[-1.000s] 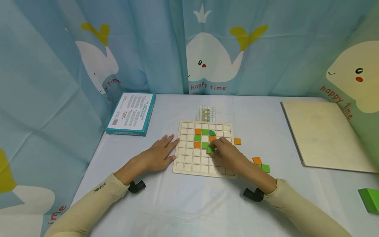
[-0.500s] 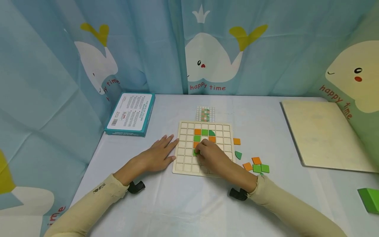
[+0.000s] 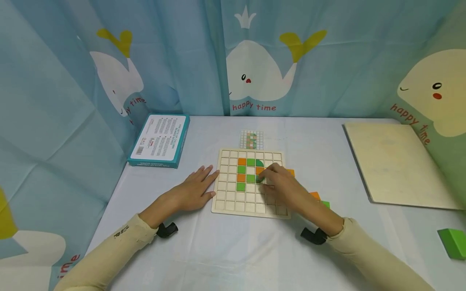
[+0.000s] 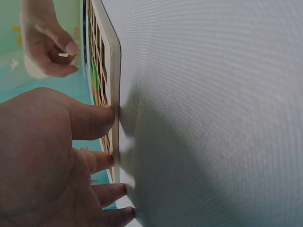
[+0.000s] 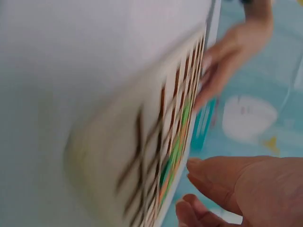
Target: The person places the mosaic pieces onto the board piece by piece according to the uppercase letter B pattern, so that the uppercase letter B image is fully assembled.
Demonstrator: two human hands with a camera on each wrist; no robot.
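Observation:
A wooden grid board point(image 3: 231, 205) lies flat on the table, its middle cells filled with orange and green square tiles. My left hand point(image 3: 196, 190) rests beside its left edge; in the left wrist view the thumb point(image 4: 97, 122) touches the rim. Over the board's right half is my right hand point(image 3: 282, 186), fingers loosely bent, with a gap between thumb and fingertips and no tile visible there. Close to those fingertips a dark green quarter-round tile point(image 3: 258, 179) shows in its cell. The lowest green tile point(image 3: 241, 186) sits left of it.
A small pattern card point(image 3: 251, 139) lies behind the board. Loose orange tiles point(image 3: 314, 196) and green ones are partly hidden by the right arm. A teal box point(image 3: 158, 139) stands back left, a pale wooden panel point(image 3: 400, 161) at right, a green block point(image 3: 452, 243) near the right edge.
My right hand has let go of the green square tile, which now lies in a lower cell, and has moved right. The left hand has stayed in place.

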